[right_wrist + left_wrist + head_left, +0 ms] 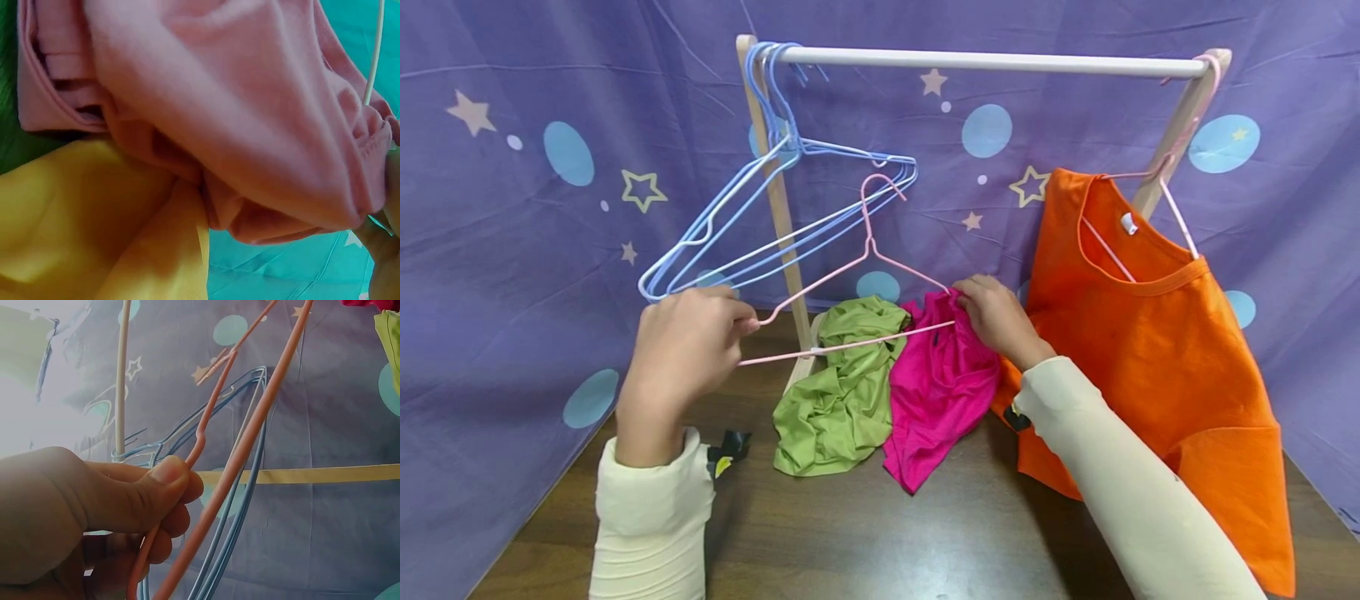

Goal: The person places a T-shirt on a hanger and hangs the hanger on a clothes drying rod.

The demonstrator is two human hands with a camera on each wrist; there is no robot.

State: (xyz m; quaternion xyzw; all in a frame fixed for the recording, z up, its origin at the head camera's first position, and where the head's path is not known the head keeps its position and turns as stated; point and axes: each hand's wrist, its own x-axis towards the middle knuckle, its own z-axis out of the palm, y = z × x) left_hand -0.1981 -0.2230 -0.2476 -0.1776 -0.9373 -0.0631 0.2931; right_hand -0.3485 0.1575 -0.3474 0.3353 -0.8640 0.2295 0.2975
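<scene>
A pink wire hanger (868, 247) is held up in front of the rack, its hook pointing upward. My left hand (688, 354) pinches its left end between thumb and fingers, also plain in the left wrist view, where the hand (119, 512) grips the wire. At the hanger's right end, my right hand (1000, 317) pinches a magenta shirt (943, 383) by its upper edge. The shirt covers that end of the hanger and hangs in folds below. In the right wrist view the shirt (206, 100) fills much of the picture, with fingers (378, 240) at the right edge.
Several blue and white hangers (722, 225) hang at the left of the rack's white rail (985, 58). An orange shirt (1135, 358) hangs on another pink hanger at the right. A crumpled green garment (842, 400) lies on the brown table (835, 542).
</scene>
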